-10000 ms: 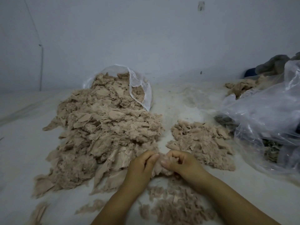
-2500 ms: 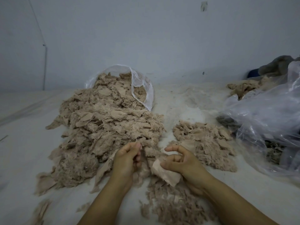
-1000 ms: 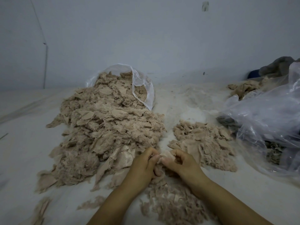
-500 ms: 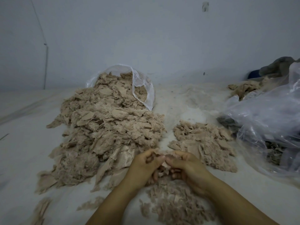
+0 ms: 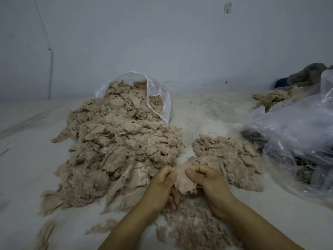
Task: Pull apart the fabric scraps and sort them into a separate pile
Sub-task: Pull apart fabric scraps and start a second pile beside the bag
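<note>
Centrally, low in view: left hand (image 5: 160, 186) and right hand (image 5: 207, 181) side by side, each pinching one edge of a beige scrap (image 5: 183, 179) between thumb and curled fingers, scrap hanging between the two grips. No readable writing anywhere. Big pile (image 5: 117, 147) spilling from a clear bag (image 5: 158, 98) to the left, touching the left hand's far side. Smaller pile (image 5: 228, 157) just right of the hands. Loose shreds (image 5: 194, 230) beneath the wrists. Bare floor (image 5: 23, 159) far left; crumpled plastic (image 5: 297, 134) crowding the right edge.
</note>
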`<state>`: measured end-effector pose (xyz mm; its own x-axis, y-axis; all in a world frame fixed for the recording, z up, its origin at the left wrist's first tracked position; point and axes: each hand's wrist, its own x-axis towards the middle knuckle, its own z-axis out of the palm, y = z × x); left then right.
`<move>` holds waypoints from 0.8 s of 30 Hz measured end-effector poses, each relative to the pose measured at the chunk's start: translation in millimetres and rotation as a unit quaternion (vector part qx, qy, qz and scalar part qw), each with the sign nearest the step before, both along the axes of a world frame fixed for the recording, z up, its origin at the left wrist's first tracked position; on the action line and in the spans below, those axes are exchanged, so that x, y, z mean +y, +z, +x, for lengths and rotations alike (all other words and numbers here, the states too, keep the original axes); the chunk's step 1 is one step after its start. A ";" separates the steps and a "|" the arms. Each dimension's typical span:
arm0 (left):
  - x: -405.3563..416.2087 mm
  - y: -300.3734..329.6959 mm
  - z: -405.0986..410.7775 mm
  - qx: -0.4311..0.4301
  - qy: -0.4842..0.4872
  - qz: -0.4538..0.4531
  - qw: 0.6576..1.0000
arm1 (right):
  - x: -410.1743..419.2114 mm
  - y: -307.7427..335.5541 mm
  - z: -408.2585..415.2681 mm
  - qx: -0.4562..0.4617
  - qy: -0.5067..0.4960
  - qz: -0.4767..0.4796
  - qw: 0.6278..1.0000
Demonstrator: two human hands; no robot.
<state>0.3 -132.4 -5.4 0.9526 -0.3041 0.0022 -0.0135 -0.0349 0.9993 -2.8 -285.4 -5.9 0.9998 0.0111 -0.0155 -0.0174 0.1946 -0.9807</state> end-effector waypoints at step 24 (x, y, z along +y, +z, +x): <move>10.3 7.2 12.9 -0.015 0.136 -0.105 0.985 | -3.2 -4.6 0.0 -0.072 0.091 -0.177 0.977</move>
